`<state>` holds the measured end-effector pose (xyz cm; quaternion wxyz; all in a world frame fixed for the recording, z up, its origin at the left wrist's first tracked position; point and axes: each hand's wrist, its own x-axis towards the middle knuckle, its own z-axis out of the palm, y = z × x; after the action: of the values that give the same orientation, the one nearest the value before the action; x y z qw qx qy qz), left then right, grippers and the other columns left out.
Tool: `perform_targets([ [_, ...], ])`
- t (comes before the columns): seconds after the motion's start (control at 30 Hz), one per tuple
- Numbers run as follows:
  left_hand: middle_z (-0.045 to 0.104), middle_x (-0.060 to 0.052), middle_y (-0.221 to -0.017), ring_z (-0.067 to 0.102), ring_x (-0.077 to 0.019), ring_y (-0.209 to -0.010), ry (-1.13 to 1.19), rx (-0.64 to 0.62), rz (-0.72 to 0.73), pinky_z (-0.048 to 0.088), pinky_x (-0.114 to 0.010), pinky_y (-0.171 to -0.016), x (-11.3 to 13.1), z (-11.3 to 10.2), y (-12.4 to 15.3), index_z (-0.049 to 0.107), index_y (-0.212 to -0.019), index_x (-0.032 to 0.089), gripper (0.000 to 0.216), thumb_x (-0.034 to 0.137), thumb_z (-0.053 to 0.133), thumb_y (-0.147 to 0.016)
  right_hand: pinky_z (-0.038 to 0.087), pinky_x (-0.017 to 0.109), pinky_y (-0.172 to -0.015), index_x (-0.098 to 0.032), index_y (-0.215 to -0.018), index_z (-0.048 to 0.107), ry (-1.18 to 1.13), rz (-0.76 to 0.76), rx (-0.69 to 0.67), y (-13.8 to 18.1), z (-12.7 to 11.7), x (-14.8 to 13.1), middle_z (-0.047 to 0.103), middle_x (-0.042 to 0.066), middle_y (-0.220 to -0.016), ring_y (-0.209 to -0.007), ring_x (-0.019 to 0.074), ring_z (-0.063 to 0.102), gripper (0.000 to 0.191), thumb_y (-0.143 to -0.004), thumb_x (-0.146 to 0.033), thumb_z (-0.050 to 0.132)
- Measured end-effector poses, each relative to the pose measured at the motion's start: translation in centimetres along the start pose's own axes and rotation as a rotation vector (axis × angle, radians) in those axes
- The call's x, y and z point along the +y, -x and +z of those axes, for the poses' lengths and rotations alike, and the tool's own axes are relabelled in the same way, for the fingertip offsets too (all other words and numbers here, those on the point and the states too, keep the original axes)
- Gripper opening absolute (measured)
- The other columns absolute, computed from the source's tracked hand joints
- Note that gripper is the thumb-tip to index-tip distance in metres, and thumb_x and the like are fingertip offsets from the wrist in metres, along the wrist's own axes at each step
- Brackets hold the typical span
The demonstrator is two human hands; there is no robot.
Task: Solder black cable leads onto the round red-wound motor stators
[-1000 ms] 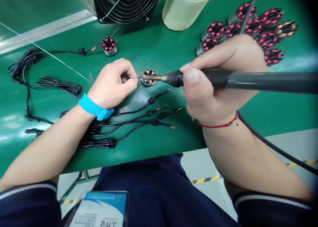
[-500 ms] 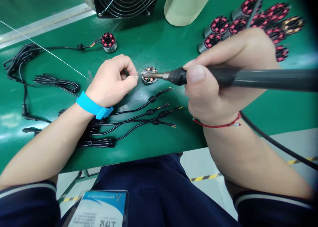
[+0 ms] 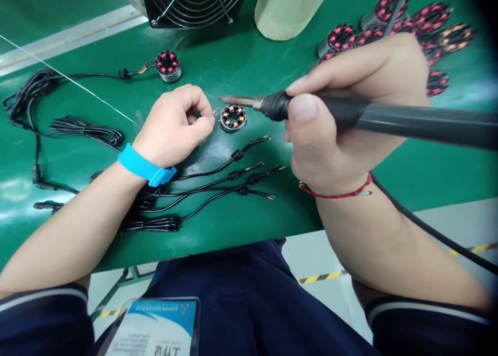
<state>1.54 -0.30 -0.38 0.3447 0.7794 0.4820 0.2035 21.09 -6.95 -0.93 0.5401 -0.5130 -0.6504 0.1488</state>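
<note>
My right hand (image 3: 350, 101) is closed around the dark handle of a soldering iron (image 3: 392, 120). Its metal tip points left, just above a small motor stator (image 3: 233, 127) with copper windings on the green table. To the left of this stator, my left hand (image 3: 175, 120) has thumb and index finger pinched on a thin solder wire (image 3: 78, 80), which comes in from the upper left and passes behind the hand. Fine wire ends show between the fingertips and the stator. A blue wrist strap (image 3: 146, 165) circles my left wrist.
Black cables (image 3: 202, 177) with bare coloured ends lie below the hands. A stator with red windings (image 3: 168, 68), wired to a cable, sits upper left. Behind stand a black fan (image 3: 194, 5) and a pale roll (image 3: 291, 11). Several red-wound stators (image 3: 340, 37) cluster at upper right.
The soldering iron's tip has lifted up and slightly left off the stator, so its copper windings now show. My left hand stays almost where it was, still pinching.
</note>
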Motion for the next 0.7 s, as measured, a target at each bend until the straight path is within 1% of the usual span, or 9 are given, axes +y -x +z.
perform_targets([
  [0.1, 0.058, 0.001, -0.067, 0.048, -0.0118, -0.059, 0.001, -0.008, 0.001, 0.043, -0.031, -0.059, 0.0, -0.1, 0.0, 0.055, -0.070, 0.018, 0.012, 0.008, 0.059, -0.075, 0.059, 0.036, -0.082, -0.029, -0.100, 0.063, -0.018, -0.024, -0.037, -0.1, 0.1, 0.3, 0.064, -0.001, -0.099, -0.090, 0.0182, 0.069, 0.018, -0.096, -0.043, 0.053],
  [0.17, 0.058, 0.001, -0.068, 0.047, -0.0113, -0.058, 0.003, -0.012, -0.005, 0.045, -0.031, -0.060, 0.0, -0.1, 0.0, 0.055, -0.070, 0.018, 0.012, 0.009, 0.060, -0.077, 0.058, 0.033, -0.085, -0.030, -0.107, 0.064, -0.020, -0.095, -0.046, -0.3, 0.2, 0.6, 0.067, -0.003, -0.107, -0.089, 0.0157, 0.070, 0.015, -0.095, -0.037, 0.058],
  [0.2, 0.058, 0.001, -0.068, 0.047, -0.0111, -0.058, 0.003, -0.014, -0.010, 0.045, -0.031, -0.060, 0.0, -0.1, 0.0, 0.055, -0.070, 0.018, 0.012, 0.009, 0.060, -0.077, 0.059, 0.032, -0.084, -0.031, -0.111, 0.063, -0.015, -0.104, -0.069, -0.3, 0.4, 0.7, 0.067, -0.003, -0.114, -0.086, 0.0139, 0.070, 0.018, -0.095, -0.036, 0.059],
  [0.3, 0.058, 0.001, -0.068, 0.047, -0.0108, -0.057, 0.003, -0.010, -0.011, 0.044, -0.030, -0.058, 0.0, -0.1, 0.0, 0.055, -0.070, 0.018, 0.011, 0.010, 0.060, -0.076, 0.060, 0.029, -0.074, -0.035, -0.125, 0.057, -0.032, 0.010, -0.177, -0.3, 0.8, 0.8, 0.058, -0.004, -0.136, -0.081, 0.0126, 0.070, 0.031, -0.095, -0.043, 0.057],
  [0.37, 0.058, 0.001, -0.067, 0.047, -0.0110, -0.058, 0.009, 0.000, 0.000, 0.044, -0.030, -0.056, -0.2, 0.0, 0.0, 0.056, -0.070, 0.018, 0.011, 0.010, 0.061, -0.074, 0.061, 0.029, -0.073, -0.036, -0.128, 0.054, -0.069, 0.108, -0.236, -0.3, 1.2, 0.7, 0.054, -0.003, -0.139, -0.086, 0.0150, 0.071, 0.033, -0.097, -0.046, 0.051],
  [0.43, 0.058, 0.001, -0.065, 0.048, -0.0116, -0.058, 0.018, 0.004, 0.014, 0.043, -0.029, -0.056, -0.4, 0.0, -0.1, 0.056, -0.069, 0.019, 0.010, 0.011, 0.061, -0.073, 0.061, 0.033, -0.081, -0.035, -0.124, 0.054, -0.083, 0.134, -0.272, -0.3, 1.6, 0.7, 0.058, -0.002, -0.133, -0.093, 0.0176, 0.071, 0.029, -0.099, -0.046, 0.047],
  [0.53, 0.058, 0.001, -0.064, 0.049, -0.0120, -0.059, 0.022, 0.001, 0.023, 0.044, -0.030, -0.057, -0.6, 0.0, -0.1, 0.056, -0.068, 0.019, 0.010, 0.011, 0.061, -0.071, 0.055, 0.041, -0.096, -0.033, -0.115, 0.056, -0.029, 0.072, -0.322, -0.5, 2.2, 1.0, 0.066, 0.001, -0.113, -0.099, 0.0221, 0.067, 0.021, -0.095, -0.041, 0.053],
  [0.63, 0.060, 0.000, -0.068, 0.049, -0.0120, -0.060, 0.031, 0.023, 0.042, 0.045, -0.030, -0.058, -0.7, 0.1, -0.1, 0.057, -0.069, 0.018, 0.006, 0.012, 0.059, -0.070, 0.052, 0.047, -0.098, -0.032, -0.112, 0.055, 0.034, 0.017, -0.391, -0.8, 2.9, 1.4, 0.067, 0.003, -0.099, -0.099, 0.0258, 0.062, 0.023, -0.090, -0.032, 0.059],
  [0.7, 0.060, -0.001, -0.071, 0.052, -0.0129, -0.062, 0.047, 0.026, 0.060, 0.047, -0.030, -0.060, -0.8, 0.1, 0.0, 0.056, -0.070, 0.018, 0.002, 0.016, 0.058, -0.072, 0.051, 0.049, -0.097, -0.031, -0.111, 0.055, 0.071, 0.014, -0.422, -0.9, 3.4, 1.5, 0.067, 0.002, -0.094, -0.097, 0.0262, 0.060, 0.023, -0.089, -0.026, 0.057],
])
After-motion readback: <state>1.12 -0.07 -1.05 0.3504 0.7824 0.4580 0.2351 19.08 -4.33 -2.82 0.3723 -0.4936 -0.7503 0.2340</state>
